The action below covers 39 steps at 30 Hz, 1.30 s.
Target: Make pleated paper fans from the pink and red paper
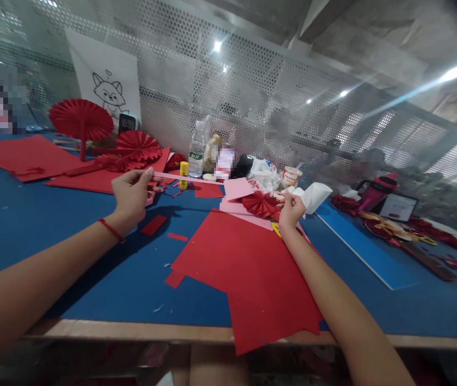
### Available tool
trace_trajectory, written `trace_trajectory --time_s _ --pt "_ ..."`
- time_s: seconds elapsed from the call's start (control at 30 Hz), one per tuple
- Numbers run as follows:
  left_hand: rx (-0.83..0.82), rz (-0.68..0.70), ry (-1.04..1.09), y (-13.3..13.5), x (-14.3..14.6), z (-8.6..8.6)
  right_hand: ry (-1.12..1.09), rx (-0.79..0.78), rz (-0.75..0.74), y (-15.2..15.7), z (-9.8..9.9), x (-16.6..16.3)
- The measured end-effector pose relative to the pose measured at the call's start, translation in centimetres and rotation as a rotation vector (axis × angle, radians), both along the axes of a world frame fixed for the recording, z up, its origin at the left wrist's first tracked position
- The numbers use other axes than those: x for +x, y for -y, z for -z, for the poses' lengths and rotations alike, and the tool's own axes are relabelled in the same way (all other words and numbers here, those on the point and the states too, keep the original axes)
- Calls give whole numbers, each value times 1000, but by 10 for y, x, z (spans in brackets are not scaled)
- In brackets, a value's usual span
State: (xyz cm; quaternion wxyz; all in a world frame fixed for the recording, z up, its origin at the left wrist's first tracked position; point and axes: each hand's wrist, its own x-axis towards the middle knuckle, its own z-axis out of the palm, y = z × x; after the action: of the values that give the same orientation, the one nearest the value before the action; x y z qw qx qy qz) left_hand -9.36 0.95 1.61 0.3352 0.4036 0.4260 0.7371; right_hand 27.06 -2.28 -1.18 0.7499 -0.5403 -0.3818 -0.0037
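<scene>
My left hand (pixel 130 198) is closed in a pinch on one end of a narrow pink paper strip (pixel 190 178). The strip stretches straight to the right above the table, towards my right hand (pixel 292 210). That hand is also pinched, with a pale end at its fingertips; the strip's course over the pink paper sheets (pixel 238 188) is hard to follow. Beside my right fingers is a pleated red paper fan (pixel 261 205). Yellow scissor handles (pixel 276 229) show under my right wrist. Large red paper sheets (pixel 248 262) lie between my forearms, overhanging the table's front edge.
On the left stand pleated red fans (pixel 81 119) on red sheets (pixel 23 155). A yellow glue stick (pixel 183 176), a water bottle (pixel 197 150) and a paper cup (pixel 291 177) are farther back. Red scraps (pixel 154 225) dot the blue table (pixel 116 289). A blue board (pixel 365 246) lies right.
</scene>
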Motion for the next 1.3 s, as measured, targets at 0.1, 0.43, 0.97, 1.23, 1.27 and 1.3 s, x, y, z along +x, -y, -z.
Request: trace_trajectory --time_s 0.1,0.43,0.97,1.23,1.27,1.3 --pt "10 -9 2 0 0 0 7 0 8 1 0 -1" --pt "126 -52 -12 2 1 0 40 78 20 3 -2 -3" --pt "-139 -94 130 0 -1 -6 159 -129 -234 1 4 -3" --pt "-146 230 -17 13 10 5 1154 -337 -629 20 -9 -61" --pt "-159 302 -57 17 13 7 1358 -409 -600 19 -11 -71" --pt "-175 370 -99 21 15 9 1517 -489 -547 17 -13 -81"
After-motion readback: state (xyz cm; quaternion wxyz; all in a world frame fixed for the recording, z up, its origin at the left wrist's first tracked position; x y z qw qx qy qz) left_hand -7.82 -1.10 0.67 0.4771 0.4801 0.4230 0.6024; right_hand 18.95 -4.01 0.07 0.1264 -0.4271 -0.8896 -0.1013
